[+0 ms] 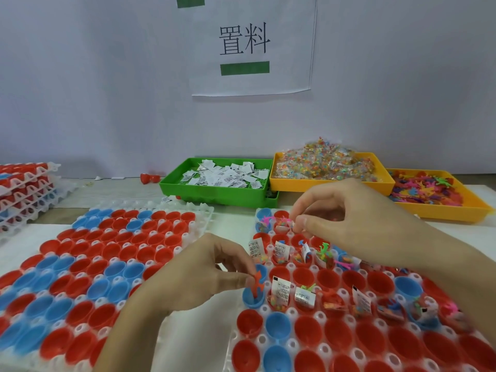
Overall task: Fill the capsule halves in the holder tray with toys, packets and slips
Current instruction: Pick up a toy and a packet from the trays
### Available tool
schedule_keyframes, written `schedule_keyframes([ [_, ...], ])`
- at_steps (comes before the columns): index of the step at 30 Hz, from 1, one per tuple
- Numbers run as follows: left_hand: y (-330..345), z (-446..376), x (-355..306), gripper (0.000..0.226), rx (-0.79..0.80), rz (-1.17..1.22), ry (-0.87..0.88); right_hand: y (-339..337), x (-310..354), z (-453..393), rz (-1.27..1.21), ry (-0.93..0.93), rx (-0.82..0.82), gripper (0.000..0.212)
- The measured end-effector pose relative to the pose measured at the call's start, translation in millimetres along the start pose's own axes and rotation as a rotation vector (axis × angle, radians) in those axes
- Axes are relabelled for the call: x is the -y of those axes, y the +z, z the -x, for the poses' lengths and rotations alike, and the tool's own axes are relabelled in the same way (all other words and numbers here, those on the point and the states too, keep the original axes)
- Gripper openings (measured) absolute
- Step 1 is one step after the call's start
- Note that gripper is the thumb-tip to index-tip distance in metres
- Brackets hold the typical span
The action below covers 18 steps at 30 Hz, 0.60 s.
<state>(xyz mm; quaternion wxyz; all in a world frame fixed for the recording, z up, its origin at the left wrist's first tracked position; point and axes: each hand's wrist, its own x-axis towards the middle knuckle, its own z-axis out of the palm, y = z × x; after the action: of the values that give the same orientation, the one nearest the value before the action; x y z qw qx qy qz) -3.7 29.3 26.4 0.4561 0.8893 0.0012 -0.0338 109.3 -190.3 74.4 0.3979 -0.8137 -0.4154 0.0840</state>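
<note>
Fingers of the left hand are curling in, thumb and forefinger pinching an orange toy by its upper end. The toy is hanging upright from the fingertips, its lower end sitting inside a blue capsule half at the left edge of the right holder tray.

The right hand is reaching over the far rows of the same tray. Its thumb and fingertips are closing together above a red capsule half that is already holding a packet and a pink toy; whether they are gripping anything cannot be told, since the spot is small and blurred.

In the right holder tray, two rows are showing fills: white printed slips standing upright in red halves, with coloured bits beside them. The near rows are lying bare.

A second holder tray of red and blue halves is lying to the left, well apart from both hands.

Along the wall: a green bin of slips, a yellow bin heaped with clear packets, and a second yellow bin of loose coloured toys. A stack of trays is sitting at far left. A paper sign is hanging above.
</note>
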Motion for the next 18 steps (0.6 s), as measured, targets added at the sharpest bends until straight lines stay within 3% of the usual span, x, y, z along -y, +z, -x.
schedule_keyframes([
  [18, 2.4, 0.6, -0.7, 0.008, 0.001, -0.120, -0.061, -3.1, -2.5, -0.7, 0.038, 0.013, -0.002, 0.008],
])
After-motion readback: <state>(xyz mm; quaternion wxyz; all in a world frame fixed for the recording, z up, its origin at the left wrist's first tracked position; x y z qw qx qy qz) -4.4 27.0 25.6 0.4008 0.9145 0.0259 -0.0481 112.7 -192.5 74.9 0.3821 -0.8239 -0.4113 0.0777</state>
